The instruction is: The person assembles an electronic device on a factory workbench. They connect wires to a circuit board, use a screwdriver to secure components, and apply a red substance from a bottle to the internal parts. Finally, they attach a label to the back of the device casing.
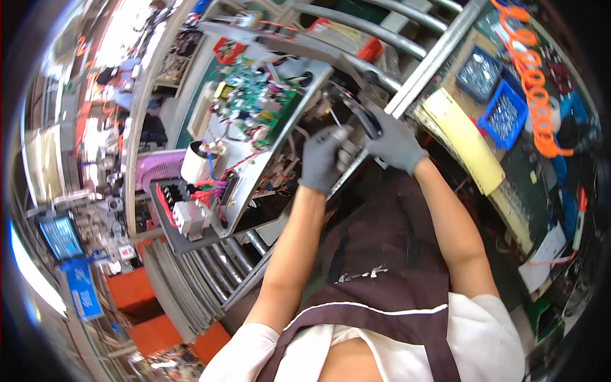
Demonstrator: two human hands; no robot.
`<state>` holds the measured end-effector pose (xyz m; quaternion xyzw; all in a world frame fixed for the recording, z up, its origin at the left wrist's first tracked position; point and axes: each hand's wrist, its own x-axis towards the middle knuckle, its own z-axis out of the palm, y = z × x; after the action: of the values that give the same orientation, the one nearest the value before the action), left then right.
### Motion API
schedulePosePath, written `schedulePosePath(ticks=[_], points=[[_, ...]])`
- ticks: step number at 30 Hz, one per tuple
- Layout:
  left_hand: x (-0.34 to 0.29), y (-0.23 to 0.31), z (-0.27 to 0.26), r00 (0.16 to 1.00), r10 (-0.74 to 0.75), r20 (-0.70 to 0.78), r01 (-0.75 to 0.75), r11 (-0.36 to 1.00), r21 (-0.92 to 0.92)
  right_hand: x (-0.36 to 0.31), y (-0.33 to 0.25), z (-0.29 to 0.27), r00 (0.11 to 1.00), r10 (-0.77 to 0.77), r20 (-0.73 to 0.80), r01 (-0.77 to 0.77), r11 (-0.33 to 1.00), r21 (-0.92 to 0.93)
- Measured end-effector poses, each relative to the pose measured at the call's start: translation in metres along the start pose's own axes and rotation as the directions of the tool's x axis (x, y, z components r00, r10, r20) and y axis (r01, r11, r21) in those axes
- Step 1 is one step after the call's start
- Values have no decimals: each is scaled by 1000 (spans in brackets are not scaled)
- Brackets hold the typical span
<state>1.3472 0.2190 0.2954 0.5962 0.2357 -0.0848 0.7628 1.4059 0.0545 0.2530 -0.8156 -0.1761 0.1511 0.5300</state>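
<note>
Both my hands wear grey gloves. My right hand [396, 140] is closed around a dark-handled hand tool [368, 122] that looks like pliers; its metal end points away from me. Just left of it, my left hand [323, 159] has its fingers curled together, and a thin white strip [335, 117] sticks up by the fingertips. What those fingers grip is partly hidden. Both hands are beside the near edge of an open metal chassis [280, 143]. A green circuit board [280, 121] with many parts and wires sits on it, near a white cylinder [194, 164].
Rollers [216, 267] run under the chassis. A metal block with red wires [191, 218] stands at its left end. On the right bench lie a blue bin of screws [506, 114], a dark bin [478, 73], a yellow padded strip [463, 140] and a coiled orange air hose [531, 76].
</note>
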Motion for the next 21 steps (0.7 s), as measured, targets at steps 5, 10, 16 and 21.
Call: schedulePosePath(ticks=[5,10,16,21], points=[[-48,-26,-13,998,65,-12,-66,975,-210,-29,11,8,997,-27,67,0,930,368],[-90,-18,-33,1000,19,-3,-19,958,-285,-36,-35,10,980,-138,144,86,944,319],[-147,-6,-58,984,170,-53,-178,955,-237,-37,-89,6,924,-316,214,252,926,280],[-178,73,-87,633,773,54,-502,356,788,-16,-163,-10,717,-661,222,672,571,-471]])
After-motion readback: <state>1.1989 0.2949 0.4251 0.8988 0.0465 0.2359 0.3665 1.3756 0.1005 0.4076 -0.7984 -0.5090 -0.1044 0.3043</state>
